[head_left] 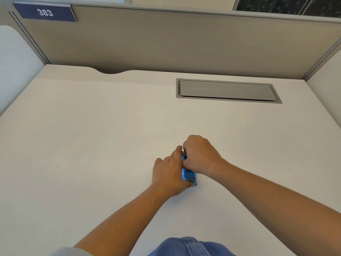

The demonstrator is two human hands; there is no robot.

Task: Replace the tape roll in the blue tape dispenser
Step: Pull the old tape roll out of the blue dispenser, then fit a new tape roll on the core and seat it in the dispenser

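Left hand (170, 174) clamped along the left flank of the blue tape dispenser (189, 175), thumb tip at its near corner. Dispenser resting on the pale desk (92, 135), mid-desk and right of centre, long axis running near to far, metal cutter end pointing toward the person. Right hand (200, 154) curled shut over the far end; held contents hidden.

dispenser (189, 175) on desk (92, 135), between hands
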